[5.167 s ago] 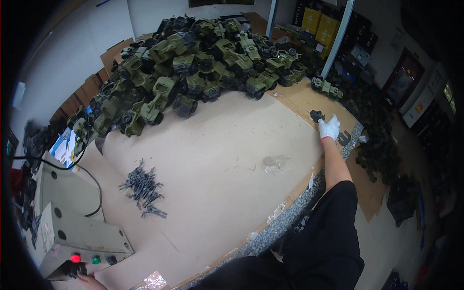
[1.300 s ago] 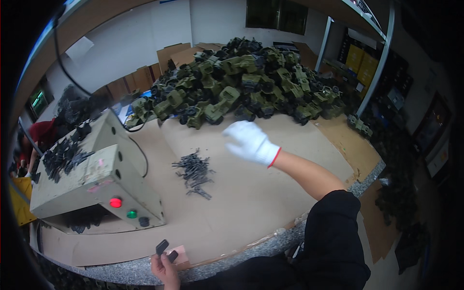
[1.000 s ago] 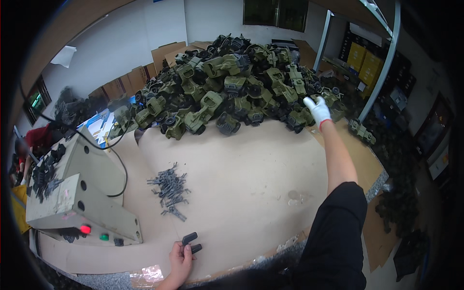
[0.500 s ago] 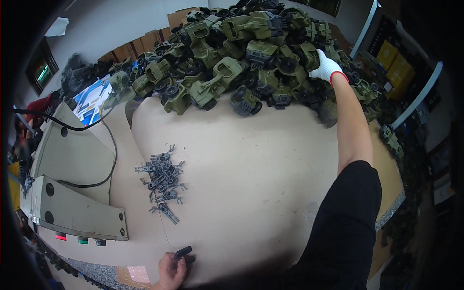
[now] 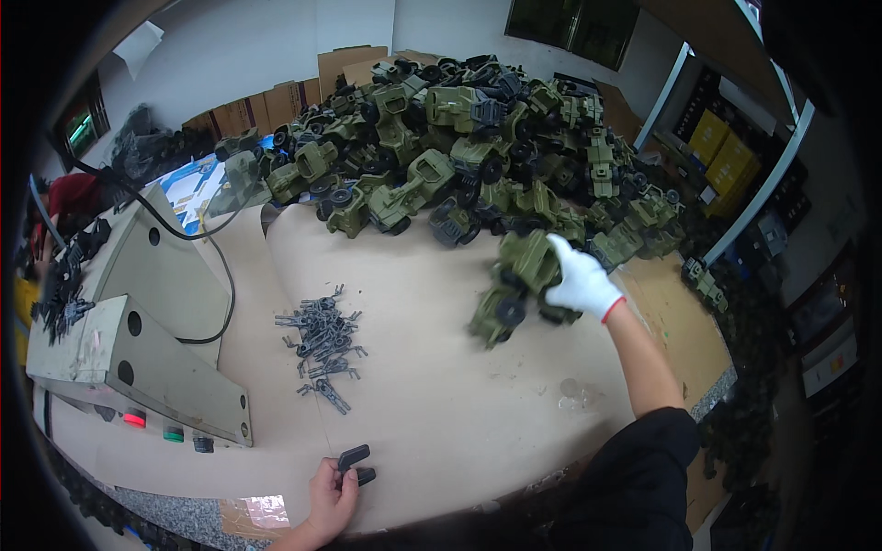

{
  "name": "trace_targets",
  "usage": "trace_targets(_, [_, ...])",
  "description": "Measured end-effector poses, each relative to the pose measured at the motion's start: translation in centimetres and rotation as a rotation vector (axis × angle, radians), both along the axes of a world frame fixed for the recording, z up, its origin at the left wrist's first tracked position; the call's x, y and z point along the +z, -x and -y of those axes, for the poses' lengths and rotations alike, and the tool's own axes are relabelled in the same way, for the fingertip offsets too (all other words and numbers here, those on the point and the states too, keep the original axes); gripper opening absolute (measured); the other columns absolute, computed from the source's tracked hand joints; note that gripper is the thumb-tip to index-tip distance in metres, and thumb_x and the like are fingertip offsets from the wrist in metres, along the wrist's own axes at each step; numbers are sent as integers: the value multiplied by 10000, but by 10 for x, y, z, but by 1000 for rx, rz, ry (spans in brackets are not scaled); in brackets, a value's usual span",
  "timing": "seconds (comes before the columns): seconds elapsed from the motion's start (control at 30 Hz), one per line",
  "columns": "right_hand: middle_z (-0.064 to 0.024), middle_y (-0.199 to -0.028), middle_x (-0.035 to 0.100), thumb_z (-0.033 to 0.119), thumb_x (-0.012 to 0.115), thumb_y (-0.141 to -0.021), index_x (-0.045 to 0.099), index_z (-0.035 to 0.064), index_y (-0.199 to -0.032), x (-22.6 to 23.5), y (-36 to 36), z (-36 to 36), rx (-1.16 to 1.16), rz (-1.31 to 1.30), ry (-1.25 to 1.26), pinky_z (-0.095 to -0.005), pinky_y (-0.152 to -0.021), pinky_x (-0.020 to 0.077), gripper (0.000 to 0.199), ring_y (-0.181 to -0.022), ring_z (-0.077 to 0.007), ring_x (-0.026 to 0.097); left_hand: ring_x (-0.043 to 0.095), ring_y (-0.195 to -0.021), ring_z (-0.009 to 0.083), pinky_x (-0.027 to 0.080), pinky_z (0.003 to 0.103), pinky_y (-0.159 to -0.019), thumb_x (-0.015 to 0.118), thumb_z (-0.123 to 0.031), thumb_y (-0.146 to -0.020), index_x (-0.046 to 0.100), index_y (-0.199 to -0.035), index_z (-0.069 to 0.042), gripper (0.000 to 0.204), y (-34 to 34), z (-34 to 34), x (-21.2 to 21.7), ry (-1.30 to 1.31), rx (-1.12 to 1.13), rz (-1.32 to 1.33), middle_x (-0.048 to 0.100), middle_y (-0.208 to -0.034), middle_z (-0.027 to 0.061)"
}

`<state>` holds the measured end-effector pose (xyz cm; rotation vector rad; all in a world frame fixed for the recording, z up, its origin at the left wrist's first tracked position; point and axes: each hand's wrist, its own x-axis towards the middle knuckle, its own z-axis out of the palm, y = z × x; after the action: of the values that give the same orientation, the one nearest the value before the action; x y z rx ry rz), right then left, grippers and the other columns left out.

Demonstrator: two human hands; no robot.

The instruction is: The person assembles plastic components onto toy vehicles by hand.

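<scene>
My right hand [image 5: 582,281], in a white glove with a red cuff, grips an olive-green toy truck [image 5: 531,262] with dark wheels. The truck hangs tilted over the brown table covering, in front of the pile, and is slightly blurred. At the near edge my bare left hand [image 5: 333,499] is closed on a black two-pronged thing [image 5: 353,456], whose exact kind I cannot make out. A heap of small grey plastic toy parts [image 5: 323,335] lies ahead of my left hand.
A tall pile of green toy trucks [image 5: 404,174] fills the table's far side. On the left stands a beige machine [image 5: 175,367] with red and green buttons and a black cable [image 5: 230,285]. Metal posts [image 5: 767,188] rise at the right. Another person's red sleeve [image 5: 73,197] shows far left.
My right hand has come back from the pile toward me and left, bringing a toy truck with it. My left hand still holds the black thing. The view has shifted somewhat.
</scene>
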<state>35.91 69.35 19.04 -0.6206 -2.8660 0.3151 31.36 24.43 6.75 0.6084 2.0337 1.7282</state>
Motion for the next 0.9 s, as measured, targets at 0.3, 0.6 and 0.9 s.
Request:
trace_targets(0.3, [-124,-912,644,254,654,-733,624,27,-941,28,64,-33,12,-433,297,-319,-736,481,309,-816,-220,623,448,-563,26,375,172,-509,481,-53,-884,428,-869,-3,75,-2,-2,1,-100,76,57,520,-661,-9])
trace_targets(0.6, [-216,-1314,397,343,662,-663,439,45,-1262,25,180,-110,-475,674,500,-458,-880,411,705,-1093,-327,490,488,-666,51,412,201,-627,453,-74,-897,408,-917,-16,76,-1,12,5,42,-46,-62,559,-802,35])
trace_targets(0.9, [-81,-1222,505,268,645,-705,550,52,-1062,-37,131,-129,-36,165,554,-354,-893,401,428,-1028,-208,520,448,-532,59,377,216,-490,510,-79,-871,454,-852,-22,83,2,7,-2,52,-16,-156,516,-614,12])
